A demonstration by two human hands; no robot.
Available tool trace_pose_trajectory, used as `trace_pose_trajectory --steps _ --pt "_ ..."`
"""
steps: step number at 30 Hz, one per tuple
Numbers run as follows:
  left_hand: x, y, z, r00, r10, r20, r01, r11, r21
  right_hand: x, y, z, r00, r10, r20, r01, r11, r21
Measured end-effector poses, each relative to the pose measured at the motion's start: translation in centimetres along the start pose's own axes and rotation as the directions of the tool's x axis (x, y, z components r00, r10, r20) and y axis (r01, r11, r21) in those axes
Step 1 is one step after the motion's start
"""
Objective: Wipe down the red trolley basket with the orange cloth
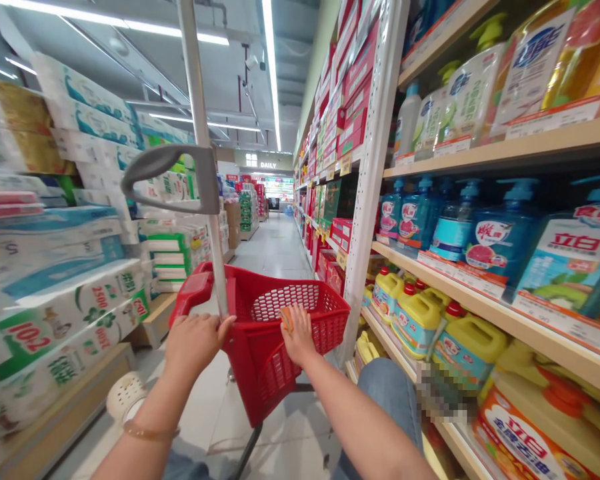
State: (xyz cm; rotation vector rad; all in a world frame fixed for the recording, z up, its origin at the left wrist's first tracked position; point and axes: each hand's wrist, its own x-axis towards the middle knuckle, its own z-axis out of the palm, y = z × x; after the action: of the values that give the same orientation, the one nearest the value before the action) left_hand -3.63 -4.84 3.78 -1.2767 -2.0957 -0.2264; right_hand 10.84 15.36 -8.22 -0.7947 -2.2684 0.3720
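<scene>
1. Left hand [195,347] clenched on the near rim of the red trolley basket [257,380].
2. Right hand [299,335]: fingers [291,321] over a small orange item [285,319] at the right rim; grip unclear.
3. Basket straight ahead between both hands, long axis along the aisle.
4. Beyond: grey handle pole [196,87] upright; yellow jugs [415,320] on the right shelf [395,250]; tissue packs [55,320] left.

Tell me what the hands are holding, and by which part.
The left hand grips the rim of a red plastic shopping basket; the right hand holds a small orange item above it.

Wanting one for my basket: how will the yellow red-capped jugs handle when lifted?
The yellow jug likely feels heavy for its size if full. Its moulded handle should aid gripping. Its smooth-looking plastic may slip slightly.
</scene>
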Motion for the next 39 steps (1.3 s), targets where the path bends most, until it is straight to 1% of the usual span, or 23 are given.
trace_pose_trajectory --steps 2,3,4,5,7,9,10,11,13,15,16,17,19,21,23,27,28,30,31,33,34,36,39 --pt "-0.1 -0.3 -0.3 0.994 0.1 0.047 -0.096 0.992 -0.087 0.8 0.6 -0.6 0.998 0.066 0.016 -0.067 0.997 0.024" --pt "-0.1 -0.5 -0.4 0.988 0.145 0.05 -0.137 0.98 -0.145 1.3 0.7 -0.8 0.995 0.101 0.025 -0.101 0.994 0.037" --pt "0.0 -0.7 -0.4 0.985 0.169 0.035 -0.16 0.968 -0.194 1.7 0.6 -1.1 0.992 0.124 0.033 -0.126 0.991 0.047" --pt "0.1 -0.8 -0.3 0.987 0.161 0.008 -0.155 0.964 -0.217 1.9 0.4 -1.3 0.99 0.132 0.04 -0.134 0.99 0.053" --pt "0.2 -0.5 0.1 0.997 0.047 -0.065 -0.059 0.982 -0.181 2.0 -0.8 -1.3 0.996 0.078 0.048 -0.082 0.994 0.079" --pt "0.3 0.3 0.3 0.99 -0.075 -0.118 0.063 0.993 -0.101 1.5 -2.2 -1.2 0.998 -0.045 0.038 0.039 0.988 0.148" --pt "0.3 0.7 0.3 0.986 -0.112 -0.128 0.102 0.992 -0.076 1.2 -2.9 -1.1 0.994 -0.107 0.023 0.101 0.977 0.188" --pt "0.3 1.1 0.1 0.985 -0.12 -0.124 0.112 0.991 -0.074 1.0 -3.4 -1.1 0.987 -0.158 0.009 0.152 0.963 0.223" --pt "0.2 1.4 -0.5 0.996 -0.048 -0.077 0.038 0.99 -0.137 0.8 -3.7 -1.4 0.982 -0.19 0.001 0.184 0.949 0.258" --pt "0.0 1.2 -1.0 0.997 0.074 -0.024 -0.078 0.959 -0.274 1.1 -3.3 -1.9 0.988 -0.152 0.025 0.14 0.955 0.263" --pt "-0.1 1.0 -1.2 0.992 0.126 -0.009 -0.121 0.933 -0.34 1.3 -2.9 -2.2 0.992 -0.123 0.041 0.108 0.959 0.263" --pt "-0.1 0.9 -1.2 0.989 0.149 -0.007 -0.14 0.914 -0.382 1.6 -2.6 -2.4 0.994 -0.091 0.052 0.075 0.962 0.264" --pt "-0.1 1.0 -1.0 0.995 0.098 -0.031 -0.103 0.922 -0.374 2.0 -2.2 -2.6 0.998 -0.029 0.06 0.012 0.961 0.275" --pt "0.1 1.9 -0.6 0.997 0.017 -0.072 -0.037 0.956 -0.291 1.9 -2.4 -2.5 0.998 0.038 0.041 -0.049 0.95 0.31" --pt "0.3 3.3 -0.3 0.994 -0.026 -0.109 0.001 0.974 -0.225 1.4 -3.4 -2.3 0.995 0.101 -0.013 -0.089 0.926 0.368" --pt "0.5 6.2 -0.6 0.988 -0.039 -0.149 0.009 0.979 -0.201 -1.0 -6.8 -2.4 0.968 0.169 -0.183 -0.064 0.878 0.474" --pt "0.6 6.7 -0.8 0.989 -0.027 -0.145 -0.005 0.976 -0.219 -1.8 -7.8 -2.6 0.957 0.196 -0.215 -0.069 0.87 0.488" --pt "0.7 7.4 -1.2 0.992 0.054 -0.11 -0.083 0.955 -0.284 -3.2 -9.7 -3.4 0.939 0.224 -0.261 -0.074 0.872 0.483" --pt "0.7 7.7 -1.4 0.99 0.111 -0.085 -0.133 0.936 -0.326 -3.7 -10.5 -3.9 0.936 0.205 -0.287 -0.054 0.888 0.456" --pt "0.8 8.0 -1.6 0.976 0.212 -0.042 -0.211 0.893 -0.398 -4.3 -11.4 -5.1 0.951 0.075 -0.3 0.045 0.927 0.372" --pt "0.9 8.0 -1.7 0.971 0.237 -0.028 -0.227 0.879 -0.419 -4.3 -11.5 -5.9 0.951 0.026 -0.307 0.085 0.934 0.346" --pt "1.1 7.7 -1.8 0.968 0.252 -0.004 -0.229 0.873 -0.431 -3.8 -11.0 -7.6 0.956 -0.071 -0.285 0.168 0.929 0.331" --pt "1.7 6.2 -1.8 0.949 0.314 0.009 -0.278 0.852 -0.444 -2.6 -9.1 -9.9 0.959 -0.238 -0.151 0.275 0.91 0.311"
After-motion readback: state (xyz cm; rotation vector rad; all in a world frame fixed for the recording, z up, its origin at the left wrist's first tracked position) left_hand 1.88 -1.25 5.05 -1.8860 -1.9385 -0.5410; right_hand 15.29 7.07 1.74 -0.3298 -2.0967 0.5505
